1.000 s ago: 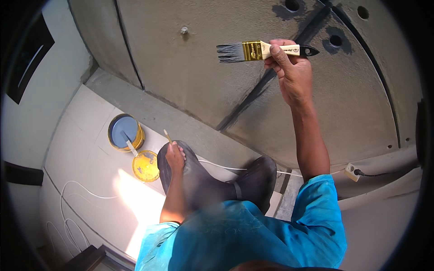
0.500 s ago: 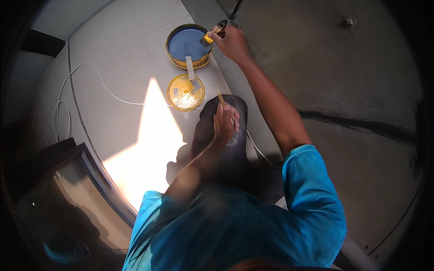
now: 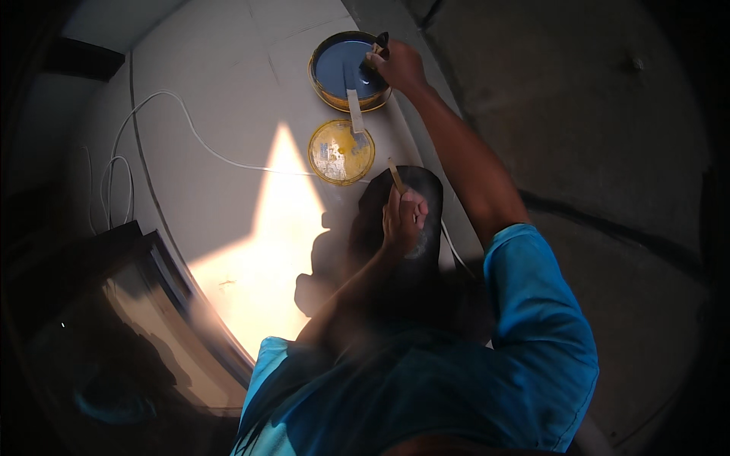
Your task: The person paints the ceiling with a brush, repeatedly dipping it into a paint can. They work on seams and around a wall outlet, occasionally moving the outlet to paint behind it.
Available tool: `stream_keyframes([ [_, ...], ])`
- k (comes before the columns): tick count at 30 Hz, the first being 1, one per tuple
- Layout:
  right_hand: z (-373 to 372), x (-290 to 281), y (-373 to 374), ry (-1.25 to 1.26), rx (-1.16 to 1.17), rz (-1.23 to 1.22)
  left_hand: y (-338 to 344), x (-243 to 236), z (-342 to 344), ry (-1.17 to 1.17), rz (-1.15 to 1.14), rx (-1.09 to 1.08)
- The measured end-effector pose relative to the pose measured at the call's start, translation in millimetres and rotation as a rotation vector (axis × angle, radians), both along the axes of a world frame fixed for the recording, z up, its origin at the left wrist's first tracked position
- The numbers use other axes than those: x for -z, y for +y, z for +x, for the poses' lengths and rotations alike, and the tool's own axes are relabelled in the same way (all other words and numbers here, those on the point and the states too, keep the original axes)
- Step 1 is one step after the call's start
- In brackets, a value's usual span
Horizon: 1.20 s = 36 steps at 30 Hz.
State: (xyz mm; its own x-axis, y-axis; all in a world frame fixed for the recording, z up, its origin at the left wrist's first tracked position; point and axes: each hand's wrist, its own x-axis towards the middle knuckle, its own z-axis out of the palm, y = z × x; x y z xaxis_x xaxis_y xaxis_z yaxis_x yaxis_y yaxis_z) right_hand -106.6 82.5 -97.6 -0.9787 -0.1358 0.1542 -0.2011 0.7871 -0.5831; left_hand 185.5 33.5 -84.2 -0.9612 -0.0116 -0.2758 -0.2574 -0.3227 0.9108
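Note:
My right hand (image 3: 403,68) is closed round a paintbrush (image 3: 382,41), its dark handle end showing above the fingers. The bristles are down inside a round yellow bucket (image 3: 312,85) of grey-blue paint, near its right side; how deep they dip is hard to tell. A flat pale strip (image 3: 356,112) leans out over the bucket's near rim, its lower end in the paint. My left hand (image 3: 403,216) rests over my knee, fingers curled round a thin, light-brown stick (image 3: 396,175) that points up and away. Just nearer than the bucket lies a yellow round lid (image 3: 342,163), stained with paint.
A white cable (image 3: 228,161) loops across the pale floor (image 3: 228,91) on the left and passes behind the lid. Sunlight falls in a bright patch (image 3: 262,273). On the right is a dark grey surface (image 3: 593,137) with a darker seam. A dark-framed panel (image 3: 182,296) stands at lower left.
My right hand has brought the brush from over the bucket's right side down into it. The whole view has shifted, so things sit farther right. My left hand still holds the stick.

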Motion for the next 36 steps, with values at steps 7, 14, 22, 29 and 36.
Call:
stream_keyframes([
  [7,27,-10,3,0.129,0.099,-0.193,3,-12,-11,-0.157,0.001,0.011],
  [14,34,69,36,-0.493,0.650,-1.945,7,31,-26,0.075,0.116,-0.061],
  [22,188,-80,131,-0.110,0.149,-2.308,13,28,-46,0.029,0.124,0.023],
  [29,409,-300,281,1.120,0.001,-1.735,28,24,-56,0.046,-0.037,0.124],
  [36,574,-391,358,2.067,0.760,-0.574,54,-3,-44,0.059,-0.138,0.226],
])
